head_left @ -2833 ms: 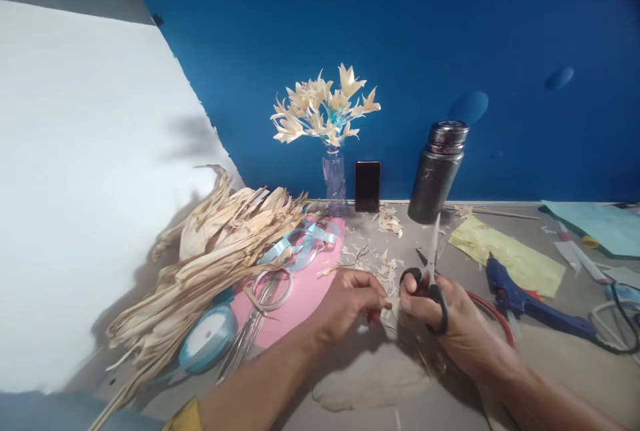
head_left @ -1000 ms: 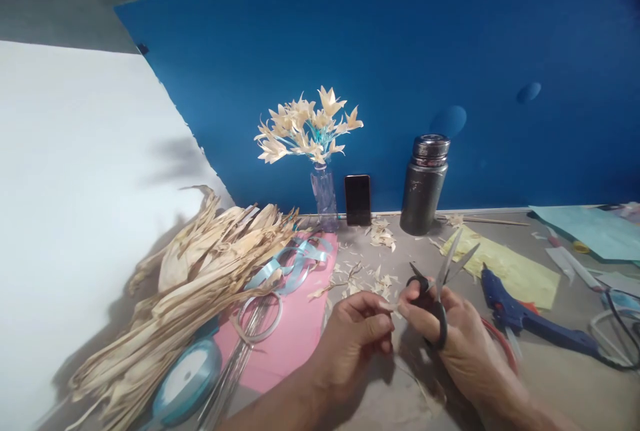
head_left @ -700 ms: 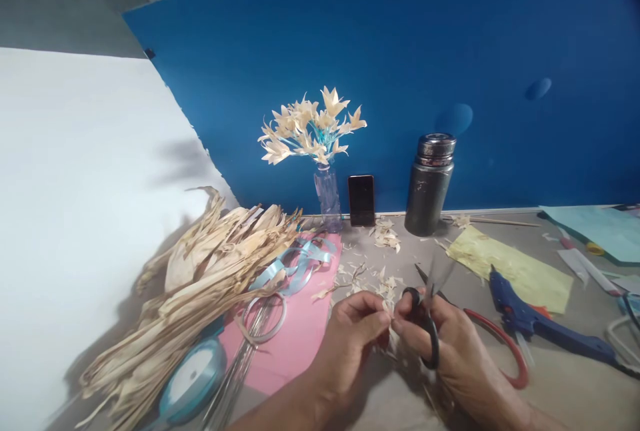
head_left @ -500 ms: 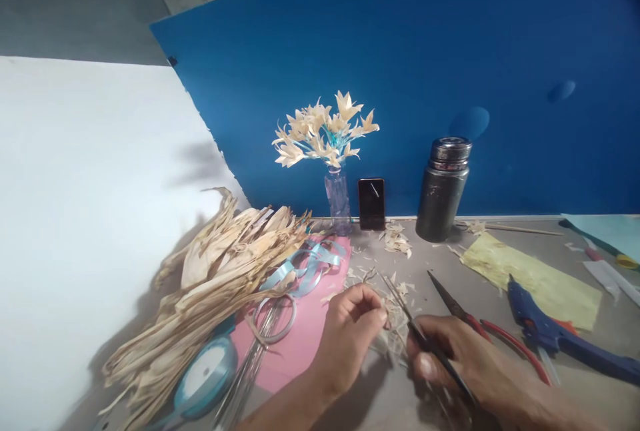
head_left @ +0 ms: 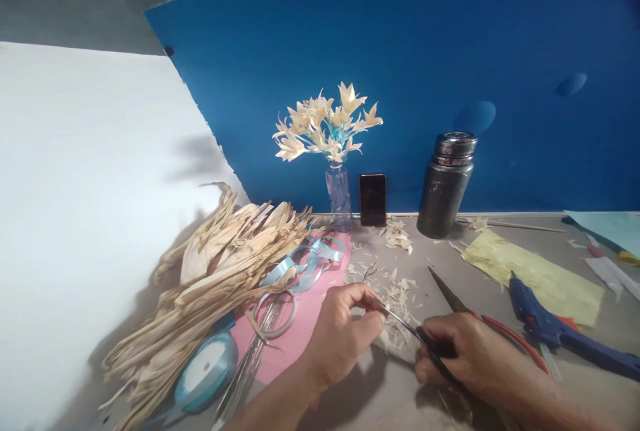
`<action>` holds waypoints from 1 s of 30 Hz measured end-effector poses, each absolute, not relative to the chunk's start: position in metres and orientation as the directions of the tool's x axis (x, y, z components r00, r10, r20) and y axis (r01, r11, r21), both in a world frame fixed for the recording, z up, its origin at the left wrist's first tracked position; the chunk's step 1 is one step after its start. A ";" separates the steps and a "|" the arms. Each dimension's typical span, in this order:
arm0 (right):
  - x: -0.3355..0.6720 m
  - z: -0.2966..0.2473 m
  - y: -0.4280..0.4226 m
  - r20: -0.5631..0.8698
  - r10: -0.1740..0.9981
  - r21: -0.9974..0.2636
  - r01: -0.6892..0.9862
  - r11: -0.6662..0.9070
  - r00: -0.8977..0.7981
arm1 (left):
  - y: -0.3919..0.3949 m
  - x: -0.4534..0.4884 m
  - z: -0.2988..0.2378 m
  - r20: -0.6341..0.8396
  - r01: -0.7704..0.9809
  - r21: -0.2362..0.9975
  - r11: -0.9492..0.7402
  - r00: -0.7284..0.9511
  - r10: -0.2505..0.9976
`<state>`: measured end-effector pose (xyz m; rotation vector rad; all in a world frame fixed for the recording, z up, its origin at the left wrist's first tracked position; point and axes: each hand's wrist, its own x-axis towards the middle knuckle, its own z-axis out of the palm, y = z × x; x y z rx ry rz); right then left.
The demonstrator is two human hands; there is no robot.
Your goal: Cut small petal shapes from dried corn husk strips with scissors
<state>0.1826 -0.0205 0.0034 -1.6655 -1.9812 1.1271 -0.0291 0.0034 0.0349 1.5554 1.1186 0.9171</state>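
Note:
My right hand (head_left: 470,357) grips black-handled scissors (head_left: 410,331), whose blades point left toward my left hand. My left hand (head_left: 345,331) is closed in a pinch at the blade tips; what it pinches is too small to make out. Pale husk trimmings (head_left: 395,291) are scattered on the grey table just beyond both hands. A second pair of scissors with red handles (head_left: 480,317) lies behind my right hand.
A heap of dried corn husks (head_left: 215,271) lies at left beside pink paper (head_left: 300,311), blue ribbon (head_left: 305,261), a tape roll (head_left: 205,367) and wires. A vase of husk flowers (head_left: 330,131), a phone (head_left: 373,199) and a metal flask (head_left: 447,181) stand at the blue board. A blue glue gun (head_left: 550,331) lies right.
My right hand has lowered the scissors from upright to nearly flat, blades now pointing left at my left hand's pinch. The red-handled scissors have come into view behind it.

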 end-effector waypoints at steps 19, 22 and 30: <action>0.158 0.016 -0.032 -0.171 0.979 -0.984 -0.035 -0.176 -0.112 | -0.007 -0.006 0.007 -0.268 -0.347 0.840 0.418 0.404 0.874; 0.162 0.019 -0.030 -0.181 0.973 -0.983 -0.004 -0.184 -0.144 | -0.006 -0.009 0.010 -0.241 -0.262 0.889 0.376 0.428 0.871; 0.171 0.018 -0.025 -0.086 0.982 -0.976 0.214 -0.049 -0.169 | -0.003 -0.012 0.015 -0.159 0.064 0.987 0.146 0.394 0.905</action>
